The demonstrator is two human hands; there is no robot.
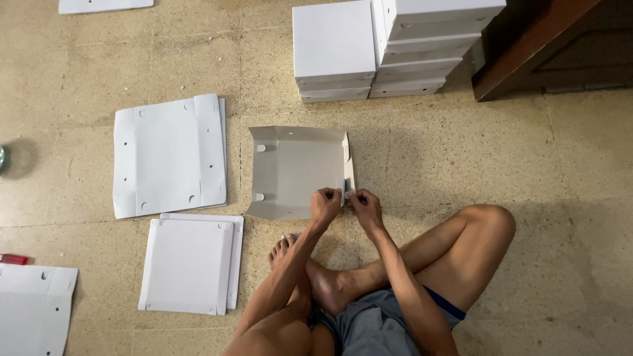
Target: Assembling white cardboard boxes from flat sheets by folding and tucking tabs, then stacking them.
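1. The left hand [325, 203] and right hand [364, 204] both pinch the near right corner of the half-folded white box [297, 173] on the floor [461, 151].
2. Flat white sheets [169, 155] lie to its left.
3. Farther off, finished white boxes [389, 46] stand stacked.

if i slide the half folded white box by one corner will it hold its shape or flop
The half-folded box is thin sheet card, so it would probably feel light and skid easily over the smooth floor. Only the corner under the left hand and right hand looks joined, and the far flaps lie loose, so it would likely twist.
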